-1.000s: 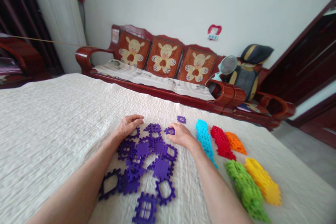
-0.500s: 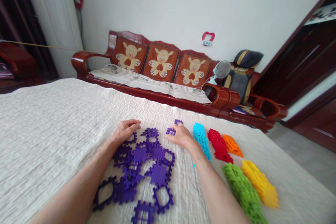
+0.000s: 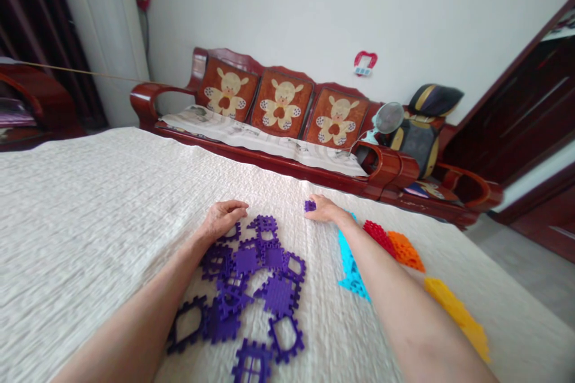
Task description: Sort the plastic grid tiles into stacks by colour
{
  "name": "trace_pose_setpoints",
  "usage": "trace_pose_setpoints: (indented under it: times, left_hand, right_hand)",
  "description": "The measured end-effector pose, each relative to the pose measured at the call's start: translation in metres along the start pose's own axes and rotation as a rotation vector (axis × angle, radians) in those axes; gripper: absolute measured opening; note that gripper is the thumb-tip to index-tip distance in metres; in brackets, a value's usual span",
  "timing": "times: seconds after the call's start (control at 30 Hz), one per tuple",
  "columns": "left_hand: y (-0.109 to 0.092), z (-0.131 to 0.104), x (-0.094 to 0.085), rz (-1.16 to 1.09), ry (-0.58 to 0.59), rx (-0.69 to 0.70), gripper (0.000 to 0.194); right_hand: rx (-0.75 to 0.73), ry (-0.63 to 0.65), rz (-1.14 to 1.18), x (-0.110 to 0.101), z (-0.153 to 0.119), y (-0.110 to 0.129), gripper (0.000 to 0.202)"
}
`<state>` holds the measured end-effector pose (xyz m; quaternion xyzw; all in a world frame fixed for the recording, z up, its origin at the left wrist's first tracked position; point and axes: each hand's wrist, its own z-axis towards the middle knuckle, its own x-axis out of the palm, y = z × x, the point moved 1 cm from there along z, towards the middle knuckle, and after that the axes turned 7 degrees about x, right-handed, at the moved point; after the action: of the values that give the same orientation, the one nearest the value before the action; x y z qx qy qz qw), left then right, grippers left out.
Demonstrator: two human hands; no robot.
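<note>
The right hand (image 3: pixel 327 210) lies just above the frame's centre, fingers curled onto a small purple piece (image 3: pixel 309 206) that sits apart from the rest; whether it is gripped or only touched I cannot tell. Left of centre, the left hand (image 3: pixel 221 219) rests loosely cupped, palm down, on the top edge of the purple pile (image 3: pixel 251 278), which spreads toward the bottom centre. Right of the right forearm lie cyan pieces (image 3: pixel 350 266), red pieces (image 3: pixel 378 234), orange pieces (image 3: pixel 405 249) and yellow pieces (image 3: pixel 458 314). All sit on a cream textured bedspread (image 3: pixel 90 203). Beyond it, across the upper middle, a red wooden sofa (image 3: pixel 287 131) with bear cushions stands against a white wall (image 3: pixel 291 6); a dark door (image 3: pixel 530 131) fills the right edge.
</note>
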<state>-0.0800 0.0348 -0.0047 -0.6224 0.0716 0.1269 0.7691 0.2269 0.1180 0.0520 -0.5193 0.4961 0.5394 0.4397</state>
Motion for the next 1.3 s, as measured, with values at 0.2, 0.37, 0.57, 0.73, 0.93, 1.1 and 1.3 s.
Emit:
trace_pose_setpoints:
  times: [0.2, 0.37, 0.57, 0.73, 0.93, 1.1, 1.3]
  left_hand:
    - [0.006, 0.003, 0.0, 0.007, 0.001, 0.005, 0.038]
    - [0.006, 0.003, 0.0, 0.021, 0.002, 0.003, 0.037]
    - [-0.001, -0.001, -0.001, 0.019, -0.016, -0.011, 0.034]
    - [-0.002, -0.001, 0.0, -0.011, -0.029, -0.021, 0.033]
    - [-0.004, -0.001, -0.001, -0.044, -0.036, -0.026, 0.031]
    - [-0.007, -0.003, -0.001, -0.028, -0.038, -0.033, 0.031]
    - [-0.007, -0.003, -0.001, -0.002, -0.038, -0.034, 0.034]
  right_hand:
    - [-0.077, 0.049, -0.022, 0.0, 0.001, -0.001, 0.045]
    - [-0.128, 0.063, -0.037, -0.005, -0.013, 0.003, 0.034]
    - [-0.159, 0.102, -0.034, -0.002, -0.028, -0.001, 0.052]
    - [-0.15, 0.111, -0.043, 0.0, -0.033, 0.0, 0.073]
    - [-0.541, -0.001, 0.157, -0.01, -0.054, 0.06, 0.056]
    - [-0.61, 0.055, 0.181, -0.002, -0.058, 0.101, 0.048]
    - [-0.589, 0.068, 0.203, 0.005, -0.056, 0.109, 0.039]
